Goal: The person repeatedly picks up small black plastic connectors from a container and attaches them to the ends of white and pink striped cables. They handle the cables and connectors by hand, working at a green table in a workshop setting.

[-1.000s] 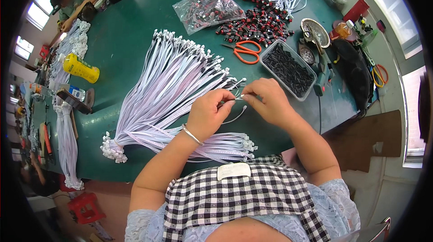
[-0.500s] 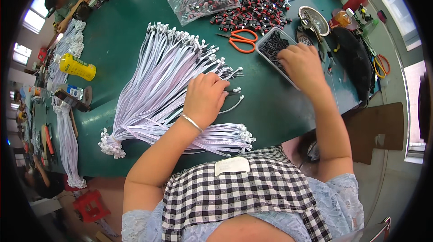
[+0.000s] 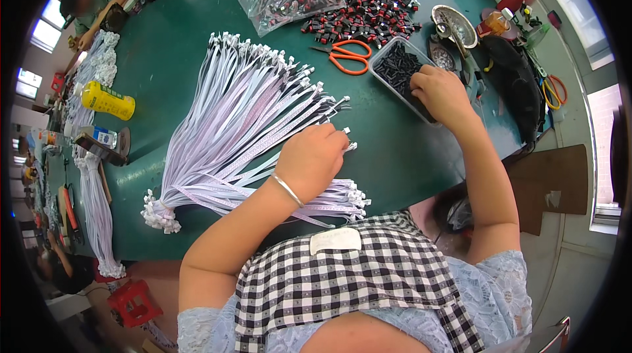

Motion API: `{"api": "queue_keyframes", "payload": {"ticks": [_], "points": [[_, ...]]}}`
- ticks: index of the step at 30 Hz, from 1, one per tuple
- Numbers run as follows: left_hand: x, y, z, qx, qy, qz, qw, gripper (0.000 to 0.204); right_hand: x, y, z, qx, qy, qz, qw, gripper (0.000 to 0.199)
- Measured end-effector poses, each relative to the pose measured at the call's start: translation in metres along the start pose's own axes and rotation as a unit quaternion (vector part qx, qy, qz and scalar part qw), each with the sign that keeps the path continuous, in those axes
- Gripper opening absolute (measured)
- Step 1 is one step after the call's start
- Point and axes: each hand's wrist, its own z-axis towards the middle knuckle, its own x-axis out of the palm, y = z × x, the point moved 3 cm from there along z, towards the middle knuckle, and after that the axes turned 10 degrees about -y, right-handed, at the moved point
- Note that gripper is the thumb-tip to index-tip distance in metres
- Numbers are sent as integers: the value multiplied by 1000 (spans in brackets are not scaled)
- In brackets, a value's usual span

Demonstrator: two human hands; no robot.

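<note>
R hand [image 3: 442, 93] dips in the tub [image 3: 395, 92], plenty of black tubes [image 3: 398, 67] left, pinch hidden; L hand [image 3: 311, 157] well apart, curled by a white plug [image 3: 347, 130], grip unclear. White leads [image 3: 224, 113] fan over table [image 3: 158, 63], some w/ dark tips: prob. part-way, exact no. unclear.

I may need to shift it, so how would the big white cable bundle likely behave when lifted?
The white cable bundle would probably sag, since its thin, flat strands curve and fan across the green table. It may hold together at its narrow, gathered end; the overlapping loose ends could snag.
</note>
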Motion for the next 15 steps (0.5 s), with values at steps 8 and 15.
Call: {"api": "queue_keyframes", "payload": {"ticks": [8,15], "points": [[-1,-2,0,-78,54,-86,992,12,-5,10,8,52,-48,35,997,9],[10,-2,-4,-26,54,18,998,12,4,7,8,67,-11,78,995,10]]}}
